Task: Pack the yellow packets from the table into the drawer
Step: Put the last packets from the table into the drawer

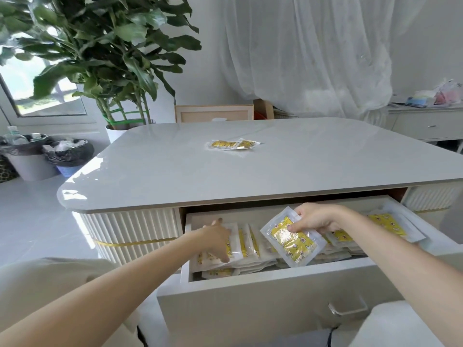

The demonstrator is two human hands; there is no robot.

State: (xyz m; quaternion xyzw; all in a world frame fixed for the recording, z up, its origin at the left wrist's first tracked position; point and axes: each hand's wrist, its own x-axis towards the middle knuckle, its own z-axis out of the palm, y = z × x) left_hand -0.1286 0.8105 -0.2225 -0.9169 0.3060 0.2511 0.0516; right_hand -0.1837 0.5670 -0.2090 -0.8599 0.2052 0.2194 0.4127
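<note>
**Slide the packet into the gap**

The yellow packet (292, 237) is pinched at its top corner by the right hand's (315, 217) fingers (298, 227). It hangs tilted just over the open drawer (275, 274). Below those fingers stand the packed packets (248, 242). The left hand (218, 234) presses spread fingers against that row and grips nothing. I think it should push the row aside so the packet drops in edge first. Far past both hands, more packets (233, 144) wait on the table (300, 166).

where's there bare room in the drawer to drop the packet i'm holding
The beige strip along the back of the drawer, between the tabletop edge and the stacked packets, looks bare. The front is crowded: those packets fill it under the left hand and beneath the held packet in the right hand.
</note>
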